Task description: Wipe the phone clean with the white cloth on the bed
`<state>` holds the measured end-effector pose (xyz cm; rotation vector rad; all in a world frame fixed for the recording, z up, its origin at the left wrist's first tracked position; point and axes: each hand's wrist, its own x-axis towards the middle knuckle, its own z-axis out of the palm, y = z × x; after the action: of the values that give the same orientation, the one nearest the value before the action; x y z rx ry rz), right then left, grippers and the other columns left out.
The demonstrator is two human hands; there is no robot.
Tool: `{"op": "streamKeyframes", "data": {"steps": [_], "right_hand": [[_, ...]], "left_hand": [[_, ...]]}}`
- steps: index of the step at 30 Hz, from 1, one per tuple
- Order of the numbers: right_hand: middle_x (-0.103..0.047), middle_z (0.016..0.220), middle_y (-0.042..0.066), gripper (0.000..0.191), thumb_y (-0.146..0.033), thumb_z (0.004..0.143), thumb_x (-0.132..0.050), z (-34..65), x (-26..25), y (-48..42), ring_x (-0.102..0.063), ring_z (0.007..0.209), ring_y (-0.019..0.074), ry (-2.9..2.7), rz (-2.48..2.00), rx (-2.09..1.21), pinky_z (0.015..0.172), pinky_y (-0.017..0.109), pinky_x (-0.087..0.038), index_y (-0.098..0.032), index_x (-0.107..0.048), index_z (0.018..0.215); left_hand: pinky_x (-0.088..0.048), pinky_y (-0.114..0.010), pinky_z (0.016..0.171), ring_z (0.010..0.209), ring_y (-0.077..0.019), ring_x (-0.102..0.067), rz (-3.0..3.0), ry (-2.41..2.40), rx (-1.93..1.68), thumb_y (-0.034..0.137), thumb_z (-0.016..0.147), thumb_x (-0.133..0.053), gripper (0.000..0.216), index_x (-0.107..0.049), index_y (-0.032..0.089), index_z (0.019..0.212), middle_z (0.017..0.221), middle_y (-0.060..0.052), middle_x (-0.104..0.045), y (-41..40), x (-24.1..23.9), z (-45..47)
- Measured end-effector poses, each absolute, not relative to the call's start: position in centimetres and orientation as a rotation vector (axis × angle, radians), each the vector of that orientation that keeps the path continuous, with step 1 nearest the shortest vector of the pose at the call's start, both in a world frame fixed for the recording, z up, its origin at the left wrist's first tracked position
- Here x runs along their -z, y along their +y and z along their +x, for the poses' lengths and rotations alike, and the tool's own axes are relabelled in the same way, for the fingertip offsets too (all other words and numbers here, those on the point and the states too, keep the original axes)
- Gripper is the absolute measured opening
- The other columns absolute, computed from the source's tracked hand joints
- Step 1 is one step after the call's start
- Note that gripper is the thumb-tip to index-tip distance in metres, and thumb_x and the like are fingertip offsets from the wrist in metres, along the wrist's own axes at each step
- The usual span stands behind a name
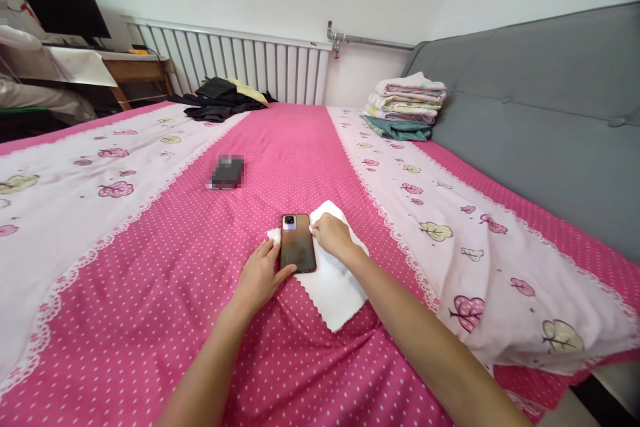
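Note:
A smartphone (298, 247) lies back side up, with its camera block at the far left corner. Under it is a white cloth (333, 290) with zigzag edges, spread on the pink dotted bedsheet. At the phone's left side rests my left hand (261, 273), fingers stretched out and the thumb by the phone's lower left corner. My right hand (331, 233) is closed at the phone's right edge. Its fingers pinch a bit of white cloth there; the fingertips are partly hidden.
A dark, blurred-out object (227, 172) lies on the bed (285, 140), up and left of the phone. Dark clothes (220, 97) lie at the far edge. Folded fabrics (407, 107) are stacked beside the grey headboard (540, 100). A monitor (63, 7) stands far left.

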<state>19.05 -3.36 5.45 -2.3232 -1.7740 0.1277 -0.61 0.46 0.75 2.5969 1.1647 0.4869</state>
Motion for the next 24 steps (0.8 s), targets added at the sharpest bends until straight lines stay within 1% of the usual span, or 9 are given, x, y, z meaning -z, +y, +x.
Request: {"op": "streamKeyframes", "data": {"steps": [6, 11, 18, 21, 24], "right_hand": [[-0.067, 0.108, 0.013, 0.022, -0.022, 0.085, -0.055, 18.9, -6.9, -4.6, -0.062, 0.099, 0.0212, -1.865, -2.304, -0.259, 0.077, 0.025, -0.042, -0.012, -0.071, 0.095], [-0.070, 0.106, 0.010, 0.020, -0.019, 0.080, -0.060, 18.9, -7.9, -5.3, -0.062, 0.102, 0.0219, -1.939, -2.290, -0.378, 0.079, 0.024, -0.043, -0.016, -0.073, 0.095], [-0.071, 0.104, 0.007, 0.024, -0.016, 0.074, -0.064, 19.2, -8.5, -5.6, -0.063, 0.100, 0.0229, -2.077, -2.255, -0.442, 0.075, 0.024, -0.044, -0.019, -0.075, 0.094], [-0.072, 0.100, 0.006, 0.024, -0.016, 0.072, -0.064, 19.4, -8.5, -5.6, -0.064, 0.095, 0.0220, -2.104, -2.228, -0.456, 0.072, 0.024, -0.044, -0.020, -0.075, 0.093], [-0.073, 0.095, 0.005, 0.025, -0.014, 0.070, -0.064, 19.6, -8.6, -5.7, -0.065, 0.090, 0.0206, -2.143, -2.189, -0.496, 0.069, 0.023, -0.043, -0.020, -0.075, 0.091]], "left_hand": [[-0.036, -0.045, 0.105, 0.127, -0.0330, -0.043, 2.616, 1.147, -0.462, 0.052, 0.084, -0.049, 0.063, -0.050, 0.007, 0.129, 0.136, -0.020, -0.047, 0.3, -1.1, -0.7], [-0.033, -0.045, 0.107, 0.129, -0.0331, -0.041, 2.597, 1.177, -0.397, 0.050, 0.084, -0.049, 0.065, -0.047, 0.003, 0.131, 0.138, -0.022, -0.044, 0.1, -1.6, -0.5], [-0.033, -0.045, 0.108, 0.129, -0.0342, -0.041, 2.610, 1.142, -0.381, 0.050, 0.085, -0.049, 0.068, -0.046, 0.000, 0.131, 0.138, -0.024, -0.043, 0.1, -1.9, -0.5], [-0.033, -0.045, 0.108, 0.128, -0.0342, -0.042, 2.605, 1.128, -0.398, 0.051, 0.084, -0.049, 0.068, -0.047, 0.001, 0.129, 0.137, -0.024, -0.044, 0.2, -1.9, -0.6], [-0.034, -0.047, 0.106, 0.128, -0.0346, -0.042, 2.598, 1.103, -0.424, 0.055, 0.082, -0.051, 0.069, -0.048, 0.005, 0.129, 0.137, -0.023, -0.045, 0.3, -1.8, -0.8]]}}
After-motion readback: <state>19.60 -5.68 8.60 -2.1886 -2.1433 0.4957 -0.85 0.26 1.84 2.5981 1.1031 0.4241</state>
